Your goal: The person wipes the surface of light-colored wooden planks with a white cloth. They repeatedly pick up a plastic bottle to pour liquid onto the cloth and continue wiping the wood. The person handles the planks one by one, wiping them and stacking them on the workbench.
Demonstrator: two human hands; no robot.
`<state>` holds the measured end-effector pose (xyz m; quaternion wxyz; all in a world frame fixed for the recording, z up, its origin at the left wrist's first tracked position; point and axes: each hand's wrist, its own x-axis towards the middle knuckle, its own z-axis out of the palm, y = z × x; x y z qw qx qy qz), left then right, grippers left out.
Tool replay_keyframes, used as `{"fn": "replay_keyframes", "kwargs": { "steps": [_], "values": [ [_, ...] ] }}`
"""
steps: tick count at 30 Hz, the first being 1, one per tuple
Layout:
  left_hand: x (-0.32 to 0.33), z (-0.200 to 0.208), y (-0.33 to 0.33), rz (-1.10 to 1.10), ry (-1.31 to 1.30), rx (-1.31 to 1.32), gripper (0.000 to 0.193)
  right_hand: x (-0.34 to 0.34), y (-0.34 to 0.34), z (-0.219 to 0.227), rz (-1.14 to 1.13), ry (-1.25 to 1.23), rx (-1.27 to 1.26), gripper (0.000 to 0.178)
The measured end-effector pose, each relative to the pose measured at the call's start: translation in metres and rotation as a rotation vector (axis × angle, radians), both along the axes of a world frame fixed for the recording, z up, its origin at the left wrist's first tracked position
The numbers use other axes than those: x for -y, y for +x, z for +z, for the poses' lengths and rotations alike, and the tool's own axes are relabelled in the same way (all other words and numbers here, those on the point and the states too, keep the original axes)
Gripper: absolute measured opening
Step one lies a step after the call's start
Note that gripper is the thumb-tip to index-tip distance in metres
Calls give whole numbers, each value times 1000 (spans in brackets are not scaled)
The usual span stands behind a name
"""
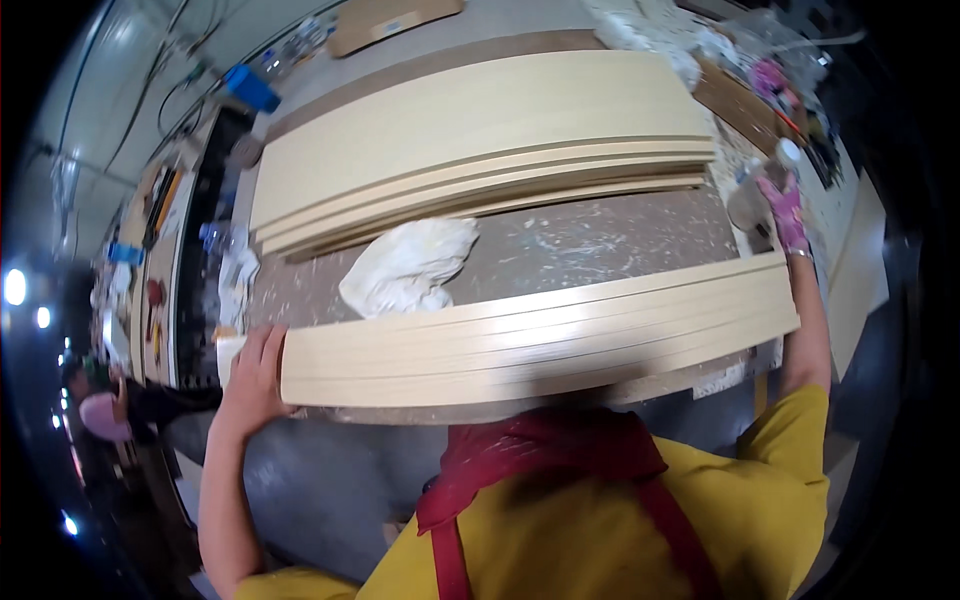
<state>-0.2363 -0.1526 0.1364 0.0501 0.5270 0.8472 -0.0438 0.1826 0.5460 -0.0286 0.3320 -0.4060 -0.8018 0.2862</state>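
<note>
Across the near side of the worktable lies a row of long, narrow cream boards [540, 335], packed tight with their edges facing up. My bare left hand [257, 375] clasps the left end of this row, fingers at the far corner and thumb near the front. At the far right, my right hand [787, 210] wears a pink patterned glove and is closed around a greyish bottle [747, 206] with a white cap. A crumpled white cloth [410, 268] rests just behind the row. Further back sit several wide cream panels [480, 125] in a flat stack.
White smears mark the brown worktable [600, 235]. Cardboard [735, 105] and plastic wrapping lie at the back right. A blue container [252, 89] stands at the back left. Beyond a side bench [160, 290] on the left, another person [105, 415] is partly visible.
</note>
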Motion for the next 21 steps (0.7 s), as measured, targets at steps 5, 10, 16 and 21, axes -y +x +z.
{"fn": "replay_keyframes", "kwargs": {
  "steps": [5,10,16,21],
  "values": [
    [3,3,10,89,-17,15,88,-25,-24,34,128,-55,-20,58],
    [4,2,7,93,-6,16,86,88,-127,159,503,-41,136,64],
    [20,-3,-2,25,81,35,90,293,-303,164,1015,275,714,46],
    [32,-17,-13,-4,169,86,99,387,-400,105,1160,695,1078,32]
  ]
}}
